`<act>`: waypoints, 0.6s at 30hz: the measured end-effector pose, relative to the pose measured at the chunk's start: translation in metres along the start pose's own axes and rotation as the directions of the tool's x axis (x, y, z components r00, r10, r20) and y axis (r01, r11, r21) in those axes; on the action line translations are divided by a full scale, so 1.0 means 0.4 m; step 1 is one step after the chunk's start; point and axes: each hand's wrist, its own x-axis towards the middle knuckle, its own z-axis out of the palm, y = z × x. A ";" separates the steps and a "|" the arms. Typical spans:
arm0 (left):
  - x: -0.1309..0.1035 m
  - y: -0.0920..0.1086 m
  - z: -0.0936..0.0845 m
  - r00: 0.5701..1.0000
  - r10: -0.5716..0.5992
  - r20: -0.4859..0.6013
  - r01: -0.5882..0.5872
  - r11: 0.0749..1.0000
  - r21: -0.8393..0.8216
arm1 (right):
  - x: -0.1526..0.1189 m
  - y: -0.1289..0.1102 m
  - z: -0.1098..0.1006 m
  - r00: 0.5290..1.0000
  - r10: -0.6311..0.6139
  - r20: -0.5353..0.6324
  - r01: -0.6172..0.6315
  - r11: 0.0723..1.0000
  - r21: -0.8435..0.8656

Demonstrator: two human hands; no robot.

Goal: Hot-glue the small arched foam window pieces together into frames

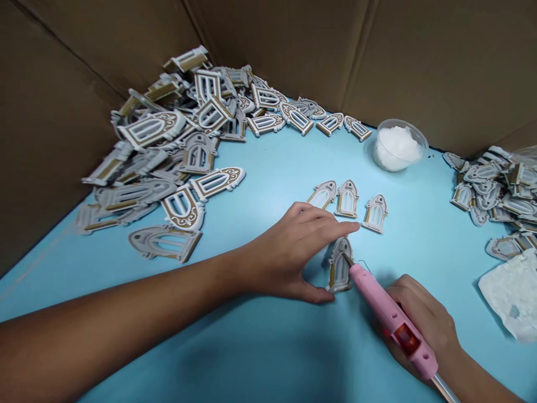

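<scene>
My right hand (423, 313) is wrapped round a pink glue gun (390, 313) with a red part on its side and a pale stick out of its back end. Its thin nozzle meets the upper part of a small grey-white arched window piece (340, 268), which shows its plain back. My left hand (302, 246) holds this piece between the thumb at its lower edge and the fingers near its top. Just beyond the fingers lie three similar pieces, a left one (324, 194), a middle one (347, 198) and a right one (375, 213).
A big heap of arched window pieces (153, 130) with brown and white fronts fills the back left. A clear cup of white stuff (396, 146) stands at the back. More pieces (486, 179) and a crumpled white sheet (512, 294) lie right. Cardboard walls (285, 39) enclose the blue tabletop (268, 358).
</scene>
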 end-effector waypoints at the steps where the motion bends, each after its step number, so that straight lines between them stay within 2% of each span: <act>1: 0.000 0.000 0.000 1.000 -0.006 0.005 0.006 1.000 0.003 | -0.001 0.000 0.000 1.000 0.002 -0.002 -0.002 1.000 -0.003; 18: -0.005 -0.003 0.000 1.000 -0.023 -0.005 0.023 1.000 0.015 | -0.006 -0.003 -0.002 1.000 0.019 -0.001 -0.019 1.000 0.003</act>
